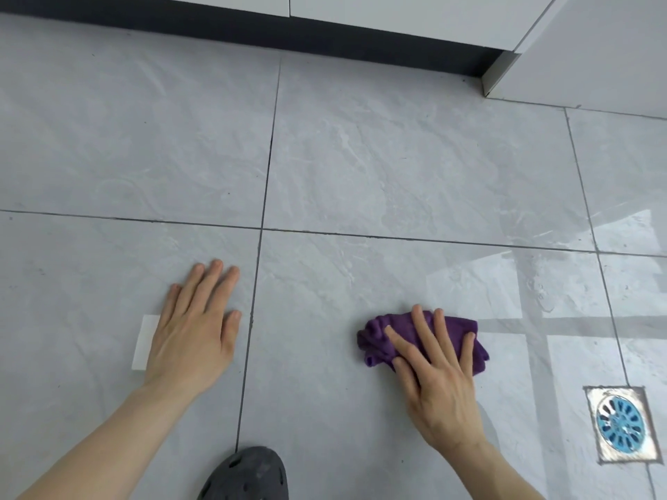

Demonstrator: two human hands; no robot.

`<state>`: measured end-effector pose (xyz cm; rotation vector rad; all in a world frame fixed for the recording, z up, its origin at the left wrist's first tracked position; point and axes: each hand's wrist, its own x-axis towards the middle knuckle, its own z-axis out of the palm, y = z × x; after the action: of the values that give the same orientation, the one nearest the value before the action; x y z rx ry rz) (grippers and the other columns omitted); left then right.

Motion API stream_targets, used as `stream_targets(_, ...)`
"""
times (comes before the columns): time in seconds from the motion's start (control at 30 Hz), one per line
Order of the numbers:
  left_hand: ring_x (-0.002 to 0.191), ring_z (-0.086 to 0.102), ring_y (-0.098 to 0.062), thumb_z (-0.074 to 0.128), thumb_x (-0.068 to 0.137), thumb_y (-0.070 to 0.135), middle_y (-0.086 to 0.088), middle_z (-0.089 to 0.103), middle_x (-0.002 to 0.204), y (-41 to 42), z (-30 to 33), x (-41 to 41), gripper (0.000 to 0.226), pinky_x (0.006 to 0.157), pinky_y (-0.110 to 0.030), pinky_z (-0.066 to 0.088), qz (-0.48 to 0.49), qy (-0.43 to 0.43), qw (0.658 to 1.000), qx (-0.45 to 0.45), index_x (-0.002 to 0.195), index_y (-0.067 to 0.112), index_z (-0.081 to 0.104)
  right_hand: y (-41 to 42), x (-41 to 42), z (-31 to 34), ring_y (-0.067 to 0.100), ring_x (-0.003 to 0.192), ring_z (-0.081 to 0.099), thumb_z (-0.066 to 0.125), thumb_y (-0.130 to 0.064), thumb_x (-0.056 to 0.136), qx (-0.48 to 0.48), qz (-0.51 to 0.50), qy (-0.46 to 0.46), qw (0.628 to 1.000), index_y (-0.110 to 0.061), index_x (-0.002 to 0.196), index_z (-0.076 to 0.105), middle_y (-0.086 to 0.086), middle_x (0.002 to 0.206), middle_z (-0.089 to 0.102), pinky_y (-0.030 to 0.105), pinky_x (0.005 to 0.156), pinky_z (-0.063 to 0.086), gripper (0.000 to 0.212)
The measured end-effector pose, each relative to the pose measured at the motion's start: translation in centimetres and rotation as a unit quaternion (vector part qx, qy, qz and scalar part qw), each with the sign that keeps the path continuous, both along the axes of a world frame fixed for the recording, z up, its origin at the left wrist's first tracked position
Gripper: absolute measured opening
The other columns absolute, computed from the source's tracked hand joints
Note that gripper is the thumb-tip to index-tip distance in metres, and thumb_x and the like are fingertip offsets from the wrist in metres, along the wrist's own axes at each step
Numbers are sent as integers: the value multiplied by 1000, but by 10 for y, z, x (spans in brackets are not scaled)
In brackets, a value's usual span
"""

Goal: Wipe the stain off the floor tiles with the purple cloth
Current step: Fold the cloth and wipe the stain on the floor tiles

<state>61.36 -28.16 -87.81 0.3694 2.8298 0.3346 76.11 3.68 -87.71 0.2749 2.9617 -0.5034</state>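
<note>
A crumpled purple cloth (375,341) lies on a grey floor tile (325,301) at the lower right of centre. My right hand (436,369) lies flat on top of the cloth, fingers spread and pressing it to the tile. My left hand (193,330) rests palm down on the neighbouring tile to the left, fingers apart, holding nothing. It partly covers a small white rectangle (142,342) on the floor. No distinct stain shows around the cloth; the tile under it is hidden.
A square floor drain (621,424) with a blue grate sits at the lower right. A dark perforated shoe (249,476) is at the bottom edge. White cabinets over a dark kickboard (252,30) run along the far side, with a wall corner (498,75) at the upper right.
</note>
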Motion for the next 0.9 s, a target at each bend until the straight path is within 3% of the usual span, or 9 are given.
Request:
stream_targets(0.13, 148, 34, -27, 40, 93, 33, -8, 43, 157, 19, 17, -2, 57, 122, -47, 24, -5, 31, 999, 37, 146, 14, 46, -5, -10, 19, 14, 155, 17, 29, -49, 103, -91, -118, 37, 988, -47, 142, 48, -9, 166, 28, 54, 124, 15, 44)
stream_targets(0.2, 140, 43, -24, 44, 94, 34, -3, 52, 147, 43, 28, -1, 49, 117, -39, 29, -50, 38, 994, 85, 141, 20, 50, -3, -16, 29, 13, 148, 34, 33, -46, 102, -132, -236, 80, 959, -44, 139, 52, -10, 159, 39, 42, 113, 33, 41)
stream_targets(0.3, 126, 50, -16, 48, 96, 36, 7, 58, 135, 95, 43, 8, 40, 107, -30, 34, -159, 26, 974, 158, 135, 28, 53, 5, -20, 36, 18, 133, 49, 53, -38, 98, -95, -334, 85, 934, -32, 132, 61, -5, 141, 57, 34, 95, 42, 35)
stream_targets(0.43, 127, 48, -17, 51, 95, 42, 7, 55, 137, 164, 45, 30, 44, 106, -32, 39, -281, -10, 946, 162, 137, 29, 53, 1, -15, 33, 19, 137, 45, 75, -38, 87, -53, -290, 26, 955, -27, 131, 64, -4, 142, 59, 39, 93, 50, 47)
stream_targets(0.53, 131, 45, -21, 55, 95, 39, 4, 51, 142, 183, 39, 39, 46, 108, -34, 36, -302, -40, 948, 95, 139, 25, 50, 0, -10, 29, 19, 139, 42, 80, -39, 80, -26, -243, -14, 970, -29, 137, 58, -6, 148, 54, 37, 91, 53, 61)
stream_targets(0.6, 123, 51, -22, 62, 92, 32, 5, 56, 135, 179, 38, 42, 42, 101, -34, 41, -294, -43, 952, 74, 132, 25, 54, -1, -6, 27, 19, 135, 43, 84, -41, 74, -5, -196, -30, 980, -30, 137, 56, -8, 148, 55, 34, 83, 56, 70)
stream_targets(0.73, 96, 61, -20, 77, 76, 27, 9, 66, 106, 161, 38, 46, 45, 81, -33, 52, -265, -42, 962, 42, 119, 28, 62, -5, 0, 27, 16, 113, 54, 87, -42, 66, -5, -121, -17, 993, -31, 133, 59, -15, 132, 63, 22, 67, 53, 73)
stream_targets(0.83, 96, 61, -22, 74, 81, 31, 7, 65, 105, 152, 36, 46, 48, 83, -34, 50, -245, -40, 968, 33, 127, 28, 60, -5, 0, 28, 16, 99, 54, 87, -34, 69, -10, -65, -7, 998, -28, 134, 58, -19, 116, 64, 17, 61, 42, 72)
stream_targets(0.9, 98, 60, -23, 70, 84, 32, 6, 64, 108, 150, 36, 45, 42, 85, -35, 49, -252, -31, 967, 18, 125, 27, 61, -4, -3, 29, 19, 92, 56, 87, -27, 70, -13, -34, -12, 999, -25, 129, 61, -14, 103, 65, 21, 55, 42, 65)
